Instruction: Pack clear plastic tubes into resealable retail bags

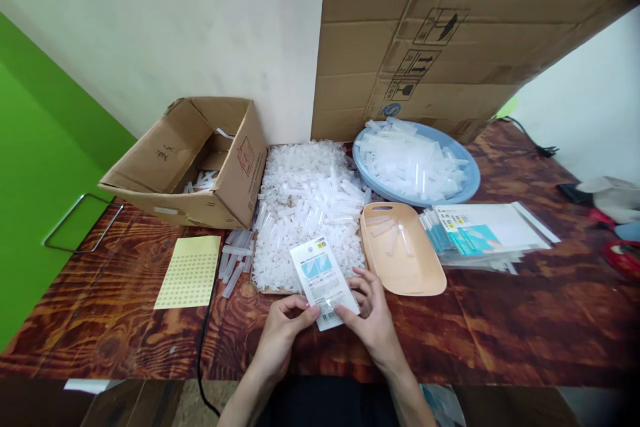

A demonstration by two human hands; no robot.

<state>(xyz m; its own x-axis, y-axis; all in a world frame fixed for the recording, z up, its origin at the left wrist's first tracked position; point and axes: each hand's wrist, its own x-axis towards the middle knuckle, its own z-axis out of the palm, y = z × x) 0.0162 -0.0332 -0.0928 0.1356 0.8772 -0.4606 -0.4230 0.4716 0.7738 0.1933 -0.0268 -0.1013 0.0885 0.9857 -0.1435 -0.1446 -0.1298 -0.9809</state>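
A white printed packaging card with blue pictures and a barcode is held up over the table's front part, tilted slightly left. My left hand pinches its lower left edge between thumb and fingers. On the other side, my right hand grips the lower right edge, its thumb lying on the card's face. Behind the card spreads a heap of small clear plastic pieces, some of them tube-shaped. Close to my right hand sits a tan oval tray with a few translucent strips in it.
An open cardboard box stands at the left, beside a yellow sticker sheet. A blue basin of translucent strips is at the back right, before a large carton. Stacked printed packets lie right of the tray.
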